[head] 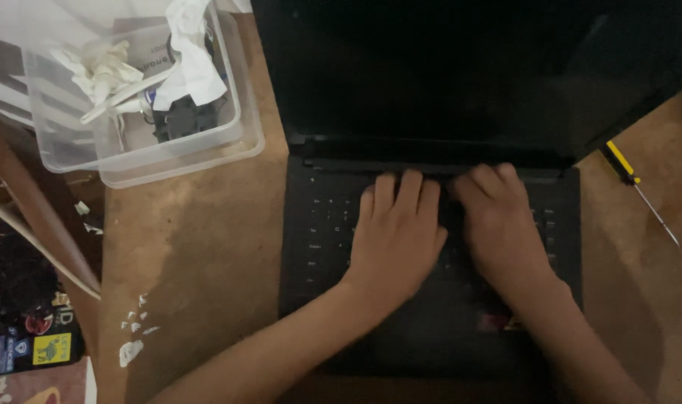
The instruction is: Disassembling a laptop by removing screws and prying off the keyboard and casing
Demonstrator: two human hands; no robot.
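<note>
Both hands lie flat on the black laptop (431, 224), which sits open on the brown counter (199, 247): left hand (397, 236) and right hand (502, 228) (each grip open, grasping nothing) press along the keyboard's top edge. Even, gentle fingertip pressure seems wisest; a yellow-handled screwdriver (636, 183) lies just right.

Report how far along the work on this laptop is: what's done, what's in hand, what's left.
Done: the black laptop lies open on the brown table, screen dark. In hand: the left hand and right hand both rest flat on the keyboard, fingertips near the hinge. Left: the yellow-handled screwdriver lies untouched to the right, and the clear plastic bin of crumpled paper and small parts sits at top left. No keys or panels look removed.
</note>
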